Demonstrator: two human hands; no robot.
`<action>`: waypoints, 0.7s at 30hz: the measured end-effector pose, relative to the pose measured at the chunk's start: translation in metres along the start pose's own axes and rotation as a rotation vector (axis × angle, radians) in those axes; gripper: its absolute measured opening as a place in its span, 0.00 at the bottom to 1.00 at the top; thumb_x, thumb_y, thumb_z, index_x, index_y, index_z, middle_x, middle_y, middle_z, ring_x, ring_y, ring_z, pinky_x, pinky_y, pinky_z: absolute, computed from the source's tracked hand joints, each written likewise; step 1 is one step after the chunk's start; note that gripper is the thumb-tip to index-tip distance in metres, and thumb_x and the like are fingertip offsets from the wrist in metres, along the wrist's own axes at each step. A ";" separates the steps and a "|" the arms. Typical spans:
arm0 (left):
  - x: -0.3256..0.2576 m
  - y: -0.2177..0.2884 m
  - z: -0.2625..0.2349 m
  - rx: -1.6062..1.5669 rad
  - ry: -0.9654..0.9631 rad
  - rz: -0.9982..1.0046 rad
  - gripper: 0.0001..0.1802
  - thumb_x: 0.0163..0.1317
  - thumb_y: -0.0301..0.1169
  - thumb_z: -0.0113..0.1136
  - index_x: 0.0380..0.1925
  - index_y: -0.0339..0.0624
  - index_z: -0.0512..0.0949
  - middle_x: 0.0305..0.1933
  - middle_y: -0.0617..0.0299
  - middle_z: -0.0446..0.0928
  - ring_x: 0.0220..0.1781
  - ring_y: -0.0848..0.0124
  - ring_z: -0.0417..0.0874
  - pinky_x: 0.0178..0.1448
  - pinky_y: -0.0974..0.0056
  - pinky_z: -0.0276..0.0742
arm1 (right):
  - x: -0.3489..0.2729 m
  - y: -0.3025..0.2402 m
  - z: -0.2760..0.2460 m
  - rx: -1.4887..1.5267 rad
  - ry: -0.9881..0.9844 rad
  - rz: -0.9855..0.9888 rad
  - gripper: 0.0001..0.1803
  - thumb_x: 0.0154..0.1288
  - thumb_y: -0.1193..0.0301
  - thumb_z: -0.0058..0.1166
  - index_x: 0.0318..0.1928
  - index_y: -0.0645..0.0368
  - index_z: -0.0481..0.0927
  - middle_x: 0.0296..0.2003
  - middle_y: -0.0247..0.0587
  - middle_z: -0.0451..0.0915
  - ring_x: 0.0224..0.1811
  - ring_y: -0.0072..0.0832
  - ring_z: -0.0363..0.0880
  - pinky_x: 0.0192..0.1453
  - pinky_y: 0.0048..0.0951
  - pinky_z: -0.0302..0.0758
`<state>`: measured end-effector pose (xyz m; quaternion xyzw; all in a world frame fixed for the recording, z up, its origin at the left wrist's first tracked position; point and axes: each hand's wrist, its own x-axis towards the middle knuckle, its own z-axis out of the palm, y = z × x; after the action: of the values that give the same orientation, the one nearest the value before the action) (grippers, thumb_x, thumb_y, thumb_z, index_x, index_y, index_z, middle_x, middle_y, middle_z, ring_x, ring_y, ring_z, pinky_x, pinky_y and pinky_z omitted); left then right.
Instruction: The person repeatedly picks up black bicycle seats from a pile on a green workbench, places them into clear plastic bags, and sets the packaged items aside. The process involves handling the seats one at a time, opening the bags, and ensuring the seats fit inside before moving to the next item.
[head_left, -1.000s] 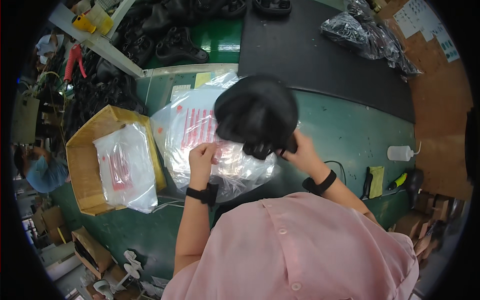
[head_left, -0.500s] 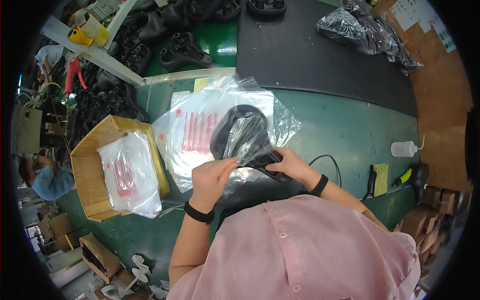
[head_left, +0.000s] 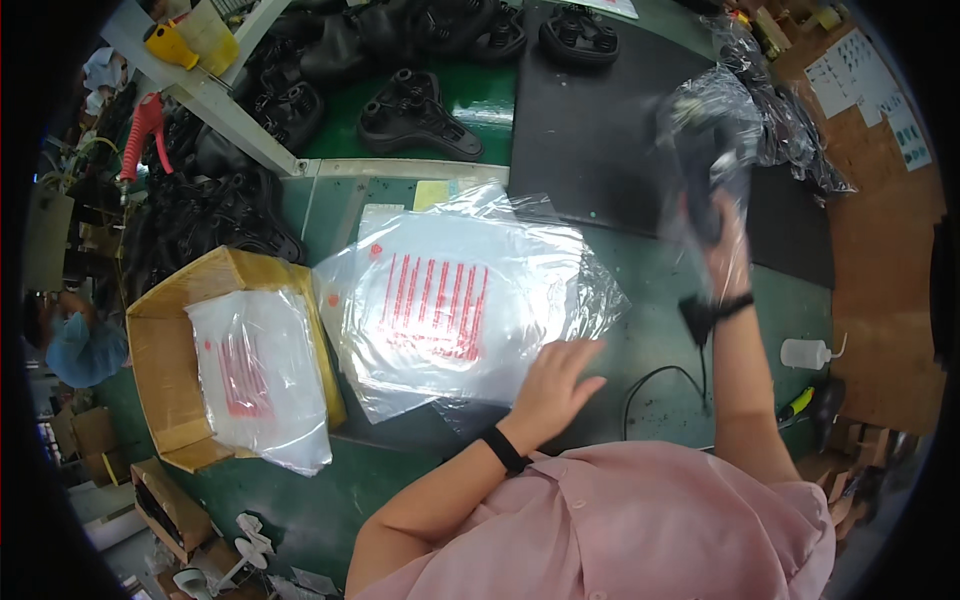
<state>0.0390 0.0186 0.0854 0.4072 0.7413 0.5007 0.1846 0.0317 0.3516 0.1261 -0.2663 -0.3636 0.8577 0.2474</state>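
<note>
The head view looks down on a green worktop [head_left: 400, 490] where bagging work is partly done. The right hand [head_left: 722, 235] is raised toward the far right of the worktop and closes around a bagged black part [head_left: 705, 150]: a dark moulded piece already inside a clear plastic bag. That piece is blurred, so its exact shape cannot be told, but the plastic clearly wraps it and the fingers grip its lower end. It hangs above the black mat [head_left: 590, 130], close to a heap of bagged pieces [head_left: 790, 120] lying at the mat's far right corner.

The left hand [head_left: 560, 385] lies flat and unclenched, fingers spread, on the near edge of a stack of clear bags [head_left: 450, 310] printed with red lines. It grasps nothing; it only presses on the plastic. The stack lies in the middle of the worktop, just beside a cardboard box [head_left: 165, 370] that holds more of the same bags [head_left: 255, 375].

As a judgement, one piece is finished being bagged and is on its way toward the heap of finished ones, which looks small. A good deal is left: several unbagged black parts [head_left: 415, 115] lie at the far side of the worktop and more are piled at the far left [head_left: 215, 200], and the supply of empty bags is thick. A white squeeze bottle [head_left: 808, 353] stands near the right forearm.
</note>
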 end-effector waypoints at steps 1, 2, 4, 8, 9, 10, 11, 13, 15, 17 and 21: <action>-0.002 -0.016 0.002 0.131 0.030 -0.039 0.31 0.57 0.37 0.65 0.60 0.44 0.70 0.60 0.45 0.69 0.59 0.47 0.68 0.63 0.51 0.65 | 0.047 -0.009 -0.009 0.243 0.047 -0.156 0.28 0.68 0.57 0.54 0.59 0.64 0.68 0.53 0.52 0.74 0.56 0.40 0.74 0.62 0.45 0.75; -0.006 -0.033 0.007 0.236 -0.061 -0.081 0.39 0.55 0.38 0.66 0.66 0.45 0.63 0.68 0.39 0.58 0.66 0.41 0.60 0.68 0.48 0.60 | 0.097 -0.017 -0.044 0.107 -0.098 -0.212 0.36 0.69 0.47 0.48 0.63 0.66 0.64 0.59 0.59 0.68 0.64 0.46 0.66 0.70 0.47 0.65; -0.012 -0.061 0.014 0.327 -0.091 -0.119 0.42 0.53 0.39 0.67 0.67 0.45 0.61 0.69 0.39 0.56 0.69 0.40 0.57 0.71 0.46 0.56 | 0.120 0.032 0.072 0.029 0.040 -0.132 0.37 0.71 0.49 0.47 0.69 0.62 0.58 0.64 0.61 0.63 0.70 0.47 0.58 0.71 0.48 0.61; -0.013 -0.094 0.017 0.310 -0.205 -0.137 0.44 0.53 0.35 0.65 0.70 0.47 0.57 0.73 0.46 0.53 0.75 0.47 0.51 0.75 0.43 0.49 | 0.181 0.186 0.164 -1.275 -0.370 -0.351 0.49 0.46 0.48 0.70 0.62 0.67 0.69 0.57 0.56 0.73 0.59 0.47 0.73 0.61 0.39 0.70; -0.015 -0.095 0.015 0.292 -0.227 -0.156 0.43 0.54 0.34 0.64 0.70 0.47 0.56 0.74 0.49 0.52 0.76 0.49 0.51 0.75 0.43 0.48 | 0.182 0.220 0.181 -1.586 -0.400 -0.480 0.47 0.42 0.48 0.71 0.57 0.69 0.72 0.55 0.58 0.74 0.59 0.49 0.72 0.64 0.42 0.69; -0.018 -0.096 0.012 0.280 -0.235 -0.191 0.41 0.56 0.31 0.60 0.71 0.48 0.56 0.76 0.56 0.52 0.77 0.55 0.50 0.75 0.44 0.48 | 0.179 0.246 0.191 -1.781 -0.445 -0.563 0.43 0.42 0.51 0.71 0.53 0.70 0.73 0.52 0.57 0.76 0.59 0.51 0.72 0.63 0.42 0.70; -0.022 -0.099 0.012 0.291 -0.243 -0.191 0.40 0.56 0.30 0.59 0.71 0.50 0.56 0.75 0.58 0.54 0.77 0.55 0.51 0.75 0.44 0.48 | 0.177 0.265 0.199 -1.869 -0.414 -0.471 0.42 0.41 0.52 0.72 0.51 0.68 0.72 0.50 0.56 0.77 0.59 0.50 0.71 0.62 0.41 0.71; -0.024 -0.097 0.003 0.297 -0.144 -0.168 0.31 0.56 0.29 0.59 0.63 0.48 0.69 0.70 0.58 0.64 0.73 0.56 0.59 0.73 0.48 0.55 | 0.186 0.282 0.206 -1.847 -0.190 -0.468 0.44 0.38 0.52 0.72 0.53 0.68 0.71 0.49 0.57 0.78 0.56 0.49 0.74 0.58 0.40 0.74; -0.028 -0.110 -0.002 0.208 -0.037 -0.152 0.22 0.55 0.28 0.60 0.53 0.45 0.76 0.64 0.58 0.70 0.67 0.55 0.66 0.68 0.51 0.60 | 0.185 0.267 0.216 -1.774 -0.373 -0.360 0.42 0.37 0.52 0.71 0.49 0.70 0.75 0.46 0.59 0.80 0.52 0.48 0.79 0.55 0.37 0.77; -0.026 -0.119 -0.007 0.135 0.061 -0.165 0.14 0.54 0.28 0.61 0.43 0.43 0.80 0.58 0.58 0.75 0.60 0.55 0.71 0.64 0.53 0.65 | 0.184 0.235 0.221 -1.651 -0.568 -0.115 0.36 0.36 0.53 0.70 0.42 0.71 0.82 0.38 0.58 0.83 0.42 0.46 0.83 0.49 0.36 0.78; -0.021 -0.114 -0.011 0.181 0.101 -0.229 0.21 0.52 0.33 0.66 0.46 0.41 0.77 0.55 0.53 0.74 0.55 0.53 0.71 0.58 0.53 0.67 | 0.122 0.161 0.160 -1.333 -0.529 -0.013 0.38 0.38 0.59 0.72 0.49 0.71 0.76 0.40 0.51 0.81 0.42 0.36 0.81 0.47 0.33 0.76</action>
<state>-0.0037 -0.0240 -0.0142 0.3092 0.8334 0.4272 0.1655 -0.1967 0.2493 0.0654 -0.1416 -0.8594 0.4877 -0.0592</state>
